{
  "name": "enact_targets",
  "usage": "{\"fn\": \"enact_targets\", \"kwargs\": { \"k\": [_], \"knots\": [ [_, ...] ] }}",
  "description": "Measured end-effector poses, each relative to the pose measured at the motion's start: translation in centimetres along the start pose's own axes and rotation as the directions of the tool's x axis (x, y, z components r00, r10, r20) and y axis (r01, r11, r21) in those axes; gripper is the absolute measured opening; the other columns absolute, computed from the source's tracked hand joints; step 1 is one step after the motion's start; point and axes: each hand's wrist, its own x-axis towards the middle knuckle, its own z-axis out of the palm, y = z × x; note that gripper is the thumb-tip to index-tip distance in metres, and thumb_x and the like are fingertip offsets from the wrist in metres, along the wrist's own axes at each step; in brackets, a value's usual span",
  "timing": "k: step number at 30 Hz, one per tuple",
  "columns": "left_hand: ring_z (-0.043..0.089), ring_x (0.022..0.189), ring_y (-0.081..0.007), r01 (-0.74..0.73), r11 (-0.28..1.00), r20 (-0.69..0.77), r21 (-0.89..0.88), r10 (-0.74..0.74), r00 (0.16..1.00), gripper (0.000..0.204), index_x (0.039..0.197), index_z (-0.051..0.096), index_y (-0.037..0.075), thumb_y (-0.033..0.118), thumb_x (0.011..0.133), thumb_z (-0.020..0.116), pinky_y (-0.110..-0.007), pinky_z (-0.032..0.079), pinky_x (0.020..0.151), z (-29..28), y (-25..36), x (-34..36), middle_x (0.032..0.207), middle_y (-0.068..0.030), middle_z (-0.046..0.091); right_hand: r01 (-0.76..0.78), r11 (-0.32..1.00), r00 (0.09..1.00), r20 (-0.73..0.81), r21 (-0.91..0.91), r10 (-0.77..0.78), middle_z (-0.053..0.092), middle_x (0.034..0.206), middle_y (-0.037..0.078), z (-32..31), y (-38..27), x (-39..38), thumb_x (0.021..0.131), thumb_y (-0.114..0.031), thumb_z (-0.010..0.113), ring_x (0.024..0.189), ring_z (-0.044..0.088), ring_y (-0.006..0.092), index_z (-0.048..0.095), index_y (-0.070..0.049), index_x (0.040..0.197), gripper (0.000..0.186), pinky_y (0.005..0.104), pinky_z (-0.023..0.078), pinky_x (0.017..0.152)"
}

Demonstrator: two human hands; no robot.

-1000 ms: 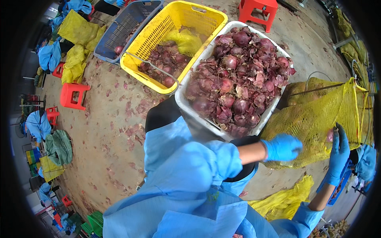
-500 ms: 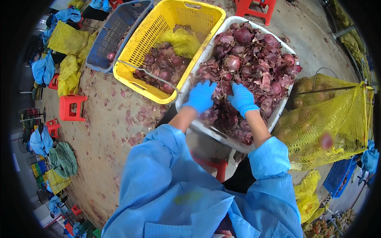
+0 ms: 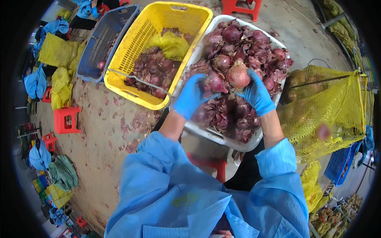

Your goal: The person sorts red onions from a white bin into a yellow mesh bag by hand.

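My left hand (image 3: 191, 96), in a blue glove, grips a dark red onion (image 3: 216, 83) with loose skin on it. In my right hand (image 3: 258, 94), gloved the same way, is a paler, rounder onion (image 3: 238, 75) with its dry neck pointing away from me. Both onions are held just above a white tub (image 3: 253, 147) heaped with red onions and papery skins. Beneath my hands the pile (image 3: 224, 113) is mostly loose skin, partly in shadow.
Left of the tub stands a yellow basket (image 3: 119, 51) with onions and yellow netting, its wire handle across the near end. Beyond it is a blue basket (image 3: 89, 59). A full yellow mesh sack (image 3: 325, 115) is at right. Red stools (image 3: 66, 120) stand on the skin-littered floor.
My hands have come up out of the pile, each now with an onion. The view has shifted slightly, so the baskets and tub appear further left.
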Motion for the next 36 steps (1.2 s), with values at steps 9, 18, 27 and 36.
{"fn": "enact_targets", "kwargs": {
  "k": [9, 18, 27, 36],
  "knots": [
    [0.061, 0.103, -0.0394, 0.056, 0.998, 0.217, -0.014, -0.052, 0.975, 0.043, 0.125, 0.049, 0.004, 0.037, 0.097, 0.043, -0.056, 0.053, 0.087, 4.6, -2.8, -1.7, 0.121, -0.0187, 0.056, 0.112, 0.977, 0.982, -0.172, 0.184, -0.080, 0.048, 0.138, 0.019, 1.0, -0.5, -5.1, 0.097, -0.042, 0.045, 0.124, 0.050, 0.0334, 0.046, -0.001, 0.134, 0.055, 0.0512, 0.043, 0.101],
    [0.053, 0.118, -0.0361, 0.103, 0.991, 0.077, -0.087, -0.097, 0.992, 0.051, 0.132, 0.048, 0.005, 0.043, 0.099, 0.036, -0.057, 0.049, 0.095, 5.5, -2.8, 0.0, 0.131, -0.0159, 0.053, 0.066, 0.978, 0.983, -0.155, -0.195, -0.097, 0.055, 0.129, 0.012, 1.1, -2.2, -4.9, 0.094, -0.039, 0.054, 0.117, 0.056, 0.0260, 0.048, -0.005, 0.130, 0.050, 0.0451, 0.050, 0.094],
    [0.060, 0.104, -0.0397, 0.143, 0.974, 0.309, -0.175, -0.084, 0.947, 0.046, 0.131, 0.046, 0.005, 0.038, 0.100, 0.039, -0.055, 0.049, 0.094, 6.7, -1.9, -0.9, 0.121, -0.0186, 0.056, 0.157, 0.939, 0.967, -0.240, 0.305, -0.084, 0.059, 0.121, 0.012, 0.0, -4.3, -6.6, 0.090, -0.046, 0.054, 0.109, 0.059, 0.0292, 0.053, -0.010, 0.122, 0.049, 0.0481, 0.053, 0.088],
    [0.063, 0.104, -0.0268, 0.156, 0.977, 0.249, 0.144, -0.189, 0.950, 0.043, 0.123, 0.055, 0.006, 0.036, 0.093, 0.052, -0.049, 0.054, 0.085, 6.6, -1.9, -0.9, 0.117, -0.0111, 0.062, 0.584, 0.711, 0.811, -0.321, 0.391, -0.490, 0.057, 0.120, 0.016, 2.0, -11.8, -13.6, 0.087, -0.048, 0.061, 0.105, 0.059, 0.0301, 0.049, -0.006, 0.124, 0.057, 0.0453, 0.054, 0.088]
  ]
}}
